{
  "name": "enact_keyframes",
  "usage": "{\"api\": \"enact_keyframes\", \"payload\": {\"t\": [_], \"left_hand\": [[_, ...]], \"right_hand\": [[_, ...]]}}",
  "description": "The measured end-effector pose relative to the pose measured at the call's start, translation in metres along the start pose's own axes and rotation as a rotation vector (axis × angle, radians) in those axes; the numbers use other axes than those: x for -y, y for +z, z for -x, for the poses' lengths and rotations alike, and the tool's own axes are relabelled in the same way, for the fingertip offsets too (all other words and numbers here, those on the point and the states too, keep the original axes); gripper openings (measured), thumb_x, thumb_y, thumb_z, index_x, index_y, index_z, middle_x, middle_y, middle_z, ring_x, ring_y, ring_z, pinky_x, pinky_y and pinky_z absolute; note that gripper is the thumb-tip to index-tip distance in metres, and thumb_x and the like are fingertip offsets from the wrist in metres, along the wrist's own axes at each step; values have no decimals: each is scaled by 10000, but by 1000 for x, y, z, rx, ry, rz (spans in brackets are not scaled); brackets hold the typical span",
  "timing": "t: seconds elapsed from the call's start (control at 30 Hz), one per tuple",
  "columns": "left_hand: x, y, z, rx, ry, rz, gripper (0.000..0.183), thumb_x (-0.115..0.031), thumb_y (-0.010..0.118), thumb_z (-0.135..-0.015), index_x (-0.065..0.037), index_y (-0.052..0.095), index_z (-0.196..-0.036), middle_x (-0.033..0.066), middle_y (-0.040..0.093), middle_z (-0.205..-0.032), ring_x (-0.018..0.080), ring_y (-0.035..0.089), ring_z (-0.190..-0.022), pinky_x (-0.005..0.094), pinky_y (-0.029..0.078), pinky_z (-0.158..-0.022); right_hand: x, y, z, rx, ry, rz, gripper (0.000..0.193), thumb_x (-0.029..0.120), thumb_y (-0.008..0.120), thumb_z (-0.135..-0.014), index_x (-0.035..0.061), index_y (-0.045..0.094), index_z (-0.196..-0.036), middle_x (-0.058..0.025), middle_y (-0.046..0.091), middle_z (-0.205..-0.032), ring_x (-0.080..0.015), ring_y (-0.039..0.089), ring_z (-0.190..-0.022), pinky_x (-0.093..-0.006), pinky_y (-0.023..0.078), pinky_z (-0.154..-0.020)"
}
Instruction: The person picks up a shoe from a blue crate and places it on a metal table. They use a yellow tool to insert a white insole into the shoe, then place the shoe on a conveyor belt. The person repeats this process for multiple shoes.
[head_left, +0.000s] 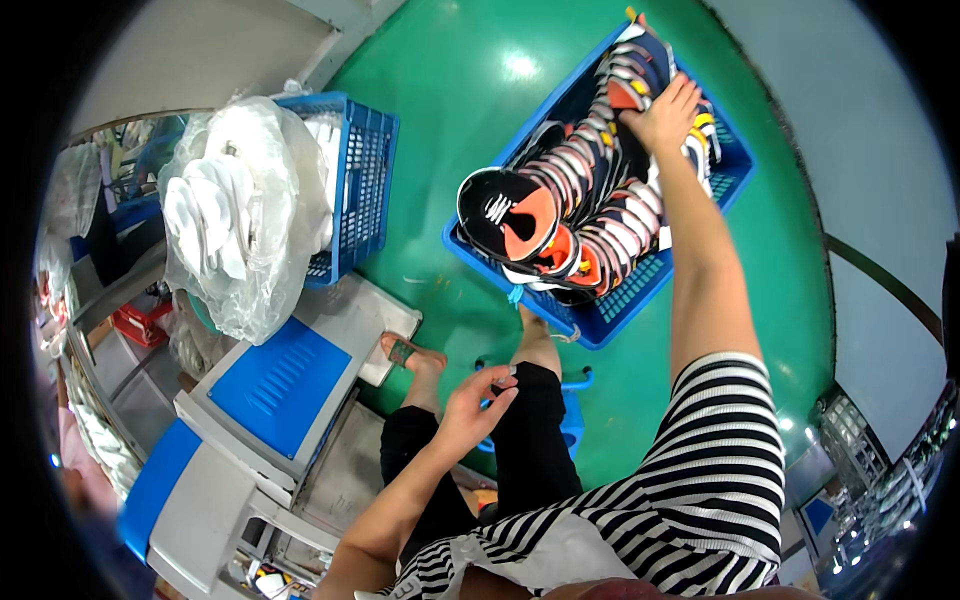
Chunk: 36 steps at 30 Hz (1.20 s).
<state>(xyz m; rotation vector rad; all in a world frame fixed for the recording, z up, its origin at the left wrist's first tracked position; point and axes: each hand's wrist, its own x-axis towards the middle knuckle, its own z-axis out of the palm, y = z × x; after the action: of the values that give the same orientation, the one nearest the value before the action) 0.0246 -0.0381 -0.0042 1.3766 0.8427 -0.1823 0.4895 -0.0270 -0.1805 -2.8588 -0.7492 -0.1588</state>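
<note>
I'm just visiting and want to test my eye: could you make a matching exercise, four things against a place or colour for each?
Column one:
1. Right hand
2. Left hand
3. Floor
4. Shirt sleeve

Column two:
A. green
B. on stacked shoe parts in a blue basket
C. black-and-white stripes
D. near the black trousers

Pairs: 1-B, 2-D, 3-A, 4-C

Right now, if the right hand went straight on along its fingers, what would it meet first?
The right hand would likely meet the far rim of the blue basket, though the hand's height is unclear.
</note>
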Motion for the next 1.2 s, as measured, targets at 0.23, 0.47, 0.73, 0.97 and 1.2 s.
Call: {"api": "enact_keyframes", "payload": {"t": [0.23, 0.47, 0.73, 0.97, 1.2], "left_hand": [[-23, -22, -75, 41, 2, -206, 434, -34, 692, -783, -23, 530, -1185, 73, 624, -1085, 183, 548, -1057, 270, 451, -788], [-151, -59, -211, -19, 124, -622, 918, -485, 688, -768, 68, 291, -1382, 282, 411, -1352, 335, 413, -1272, 381, 342, -1031], [-101, -53, -245, 512, 329, -1625, 919, -280, 794, -586, -67, 368, -1372, 181, 583, -1108, 350, 559, -1040, 371, 461, -899], [-91, -36, -309, 733, 364, -1601, 533, -32, 684, -623, -32, 583, -1147, 116, 577, -948, 298, 566, -946, 373, 481, -818], [-114, 19, -348, 878, 755, -1875, 553, -70, 685, -624, -63, 582, -1167, 121, 558, -1050, 277, 564, -1007, 367, 457, -819]], "right_hand": [[-39, 8, -20, 226, 178, -259, 514, 334, 588, -775, -41, 494, -1115, -283, 625, -977, -421, 602, -937, -451, 462, -820], [63, -77, 197, 672, 647, -851, 525, 171, 683, -745, -41, 479, -1179, -158, 626, -1015, -250, 600, -902, -346, 475, -817], [189, -108, 276, 460, 1598, -1811, 394, 182, 543, -894, -49, 391, -1173, -158, 513, -1088, -205, 520, -945, -321, 435, -848], [179, -101, 282, 515, 1502, -1909, 577, 151, 565, -898, -31, 266, -1357, -123, 413, -1333, -188, 421, -1176, -308, 312, -1023], [183, -84, 245, 149, 1597, -2266, 493, 171, 559, -902, 109, 345, -1342, -41, 460, -1310, -157, 446, -1169, -359, 388, -932]]}}
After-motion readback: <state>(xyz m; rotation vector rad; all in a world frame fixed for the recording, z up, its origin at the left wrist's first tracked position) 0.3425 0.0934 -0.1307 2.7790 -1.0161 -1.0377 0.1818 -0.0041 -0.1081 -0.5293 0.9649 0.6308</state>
